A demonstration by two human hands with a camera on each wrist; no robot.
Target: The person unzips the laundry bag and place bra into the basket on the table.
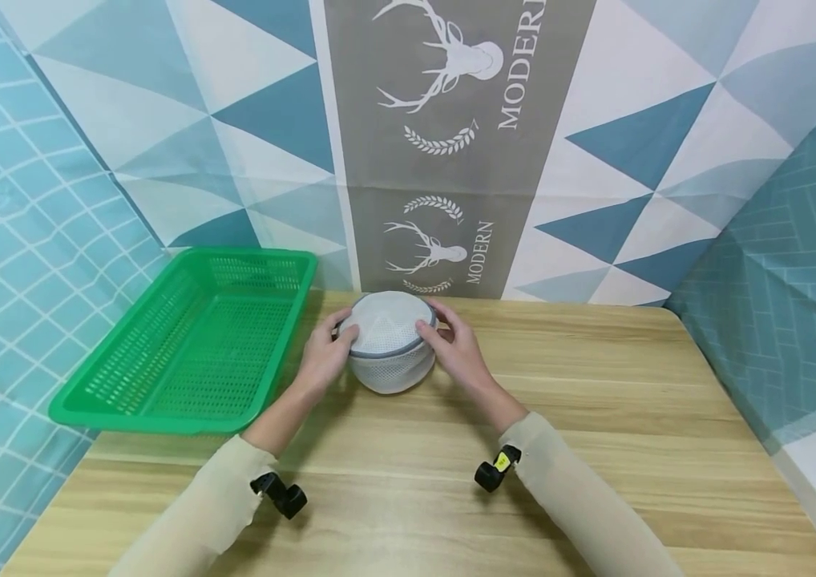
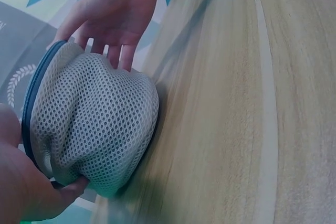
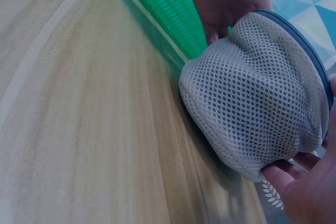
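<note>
A round white mesh laundry bag (image 1: pixel 389 370) with a grey-blue zipper rim stands upright near the back of the wooden table. My left hand (image 1: pixel 326 349) grips its left side, thumb over the top rim and fingers round the side. On the opposite side my right hand (image 1: pixel 454 343) holds the rim the same way, thumb on top. In the left wrist view the mesh wall of the bag (image 2: pixel 97 119) looks creased and sags inward between the hands. The right wrist view shows the right hand's fingers (image 3: pixel 283 174) against the lower mesh. What is inside the bag is hidden.
A green plastic basket (image 1: pixel 184 425) with slotted walls stands at the left of the wooden table (image 1: pixel 595 417), close to the left forearm. Patterned cloth (image 1: pixel 595 160) hangs behind the table's back edge, with blue tiled-pattern cloth (image 1: pixel 11 240) on the left.
</note>
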